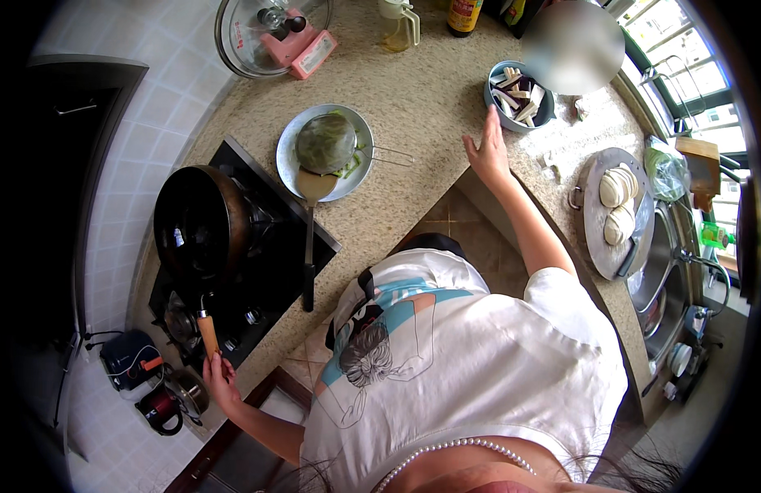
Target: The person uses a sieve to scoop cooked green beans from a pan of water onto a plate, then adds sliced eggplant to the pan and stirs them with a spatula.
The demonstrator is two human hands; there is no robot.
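Observation:
At the lower left, my left hand (221,377) grips the end of the wooden handle of a dark wok (198,228), tilted over the black gas hob (245,314). My right hand (492,154) is stretched out, thumb apart, its fingertips at the near rim of a blue-grey bowl (528,128) of cut eggplant strips (517,95). Whether they touch the rim I cannot tell. Between the hands, a light metal bowl (288,148) holds a mesh strainer (326,143), green vegetable pieces (352,166) and a spatula (309,246), whose black handle reaches over the counter edge.
To the right, a round board (593,246) carries sliced white pieces (620,185) and a knife (628,257), beside the sink (663,296). At the back stand a glass lid (232,55), a pink device (303,52), an oil jug (396,28) and a sauce bottle (462,17).

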